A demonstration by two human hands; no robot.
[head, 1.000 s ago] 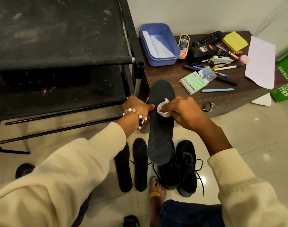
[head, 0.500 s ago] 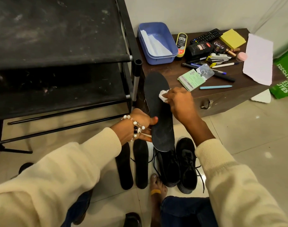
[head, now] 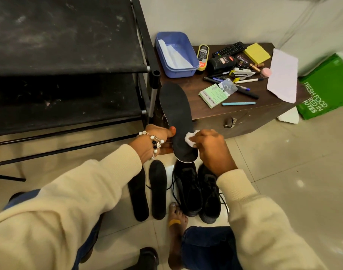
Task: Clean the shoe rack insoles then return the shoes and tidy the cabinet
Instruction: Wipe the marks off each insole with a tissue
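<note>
A long black insole point(head: 175, 112) is held upright in front of me. My left hand point(head: 157, 139), with a bead bracelet on the wrist, grips its lower left edge, thumb on the face. My right hand point(head: 209, 145) pinches a small white tissue point(head: 190, 137) and presses it on the insole's lower part. Two more black insoles point(head: 157, 190) lie side by side on the floor below. A pair of black laced shoes point(head: 198, 190) stands just right of them. The black shoe rack point(head: 65, 61) fills the left, its shelves dusty and bare.
A low brown cabinet point(head: 254, 115) at the right carries a blue tub point(head: 176, 53), shoe polish, a remote, yellow pad, pens, a green packet and white paper. A green bag point(head: 326, 88) leans beyond it. My bare foot point(head: 176, 221) rests on the tiled floor by the shoes.
My right hand slid the tissue down the insole from its upper part to near the heel end. The left hand kept its grip low on the insole's left edge.
</note>
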